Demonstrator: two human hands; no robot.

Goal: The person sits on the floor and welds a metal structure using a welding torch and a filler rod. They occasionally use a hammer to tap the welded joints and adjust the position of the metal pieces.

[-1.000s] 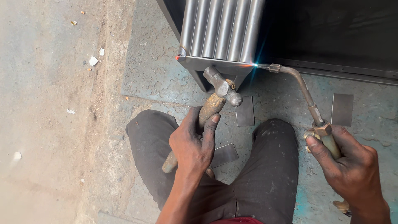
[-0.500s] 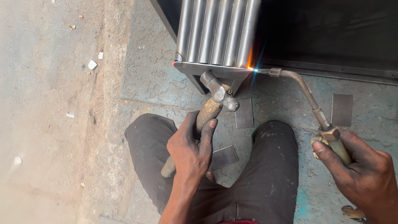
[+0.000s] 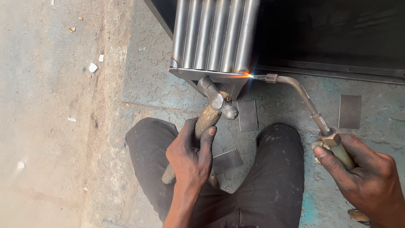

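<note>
The left hand (image 3: 192, 156) is wrapped tight around the wooden handle of a hammer (image 3: 217, 99), whose steel head rests just below the row of metal tubes (image 3: 215, 36) set side by side in a dark frame (image 3: 202, 75). The right hand (image 3: 363, 173) closes firmly on a brass torch (image 3: 308, 105), its flame touching the frame's right corner. The tubes are cut off at the top edge, and the right wrist runs out of view.

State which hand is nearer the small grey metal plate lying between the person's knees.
Left hand: beside the plate, gripping the hammer. Right hand is far right, holding the torch.
</note>
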